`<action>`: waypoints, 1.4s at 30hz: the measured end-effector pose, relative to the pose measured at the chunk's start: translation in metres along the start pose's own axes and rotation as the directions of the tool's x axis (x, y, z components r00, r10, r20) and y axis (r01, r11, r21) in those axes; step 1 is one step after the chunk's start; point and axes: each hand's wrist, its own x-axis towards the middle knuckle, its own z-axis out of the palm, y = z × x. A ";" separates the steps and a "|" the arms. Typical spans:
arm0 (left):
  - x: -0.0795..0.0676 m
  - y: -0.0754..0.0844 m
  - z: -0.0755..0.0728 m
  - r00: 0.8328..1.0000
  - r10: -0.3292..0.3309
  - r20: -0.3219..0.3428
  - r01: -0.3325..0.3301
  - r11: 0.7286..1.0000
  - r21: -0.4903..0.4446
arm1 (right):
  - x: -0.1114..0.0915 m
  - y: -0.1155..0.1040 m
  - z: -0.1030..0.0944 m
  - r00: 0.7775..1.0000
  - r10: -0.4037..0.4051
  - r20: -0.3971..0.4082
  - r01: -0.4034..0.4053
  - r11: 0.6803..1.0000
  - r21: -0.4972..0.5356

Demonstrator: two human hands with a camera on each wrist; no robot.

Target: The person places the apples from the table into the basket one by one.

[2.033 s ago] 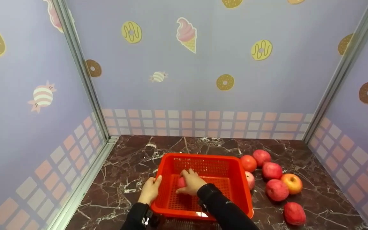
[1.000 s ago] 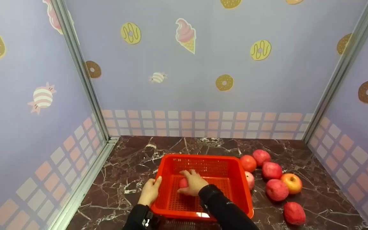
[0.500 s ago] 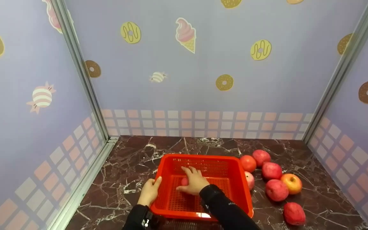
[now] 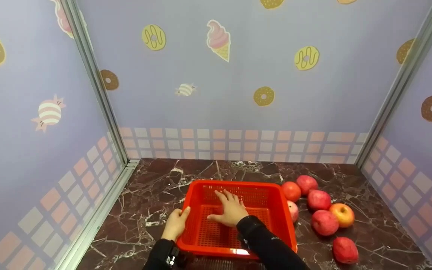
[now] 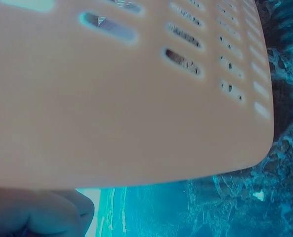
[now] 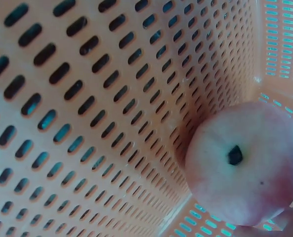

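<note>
A red plastic basket (image 4: 238, 251) with slotted walls stands on the marbled table. My left hand (image 4: 175, 225) grips its left rim, thumb on top; bent fingers (image 5: 42, 212) show under the basket's wall in the left wrist view. Inside the basket is my right hand (image 4: 232, 210), its fingers spread. A pinkish apple (image 6: 242, 163) with a dark stem hollow sits near a slotted wall in the right wrist view. Part of my right hand (image 6: 284, 222) shows at the apple's lower right; whether it touches the apple I cannot tell. The head view does not show this apple.
Right of the basket lie several fruits: an orange-red one (image 4: 291, 191) and a pale pink one (image 4: 293, 211) close to its wall, a yellow-red apple (image 4: 342, 215), and a red one (image 4: 345, 250) nearest the front. Patterned panels (image 4: 238, 112) enclose the table (image 4: 152, 202) at back and sides.
My right hand has let go of the apple, spread its fingers and shifted slightly right and away from me. The apple has dropped out of sight in the head view. My left hand stays put.
</note>
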 end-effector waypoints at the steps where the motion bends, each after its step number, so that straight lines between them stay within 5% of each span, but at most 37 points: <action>1: 0.000 0.000 0.000 1.000 -0.005 0.003 0.005 1.000 -0.001 | 0.000 0.000 -0.001 1.000 -0.003 -0.004 0.003 1.000 -0.004; 18: -0.003 0.001 -0.001 0.999 0.042 -0.005 -0.042 0.999 0.030 | -0.003 0.001 -0.014 0.999 -0.031 -0.036 0.030 0.999 -0.012; 42: -0.001 0.000 -0.002 1.000 0.008 0.012 -0.008 1.000 0.022 | -0.004 0.004 -0.040 0.996 -0.024 -0.080 0.029 0.998 0.055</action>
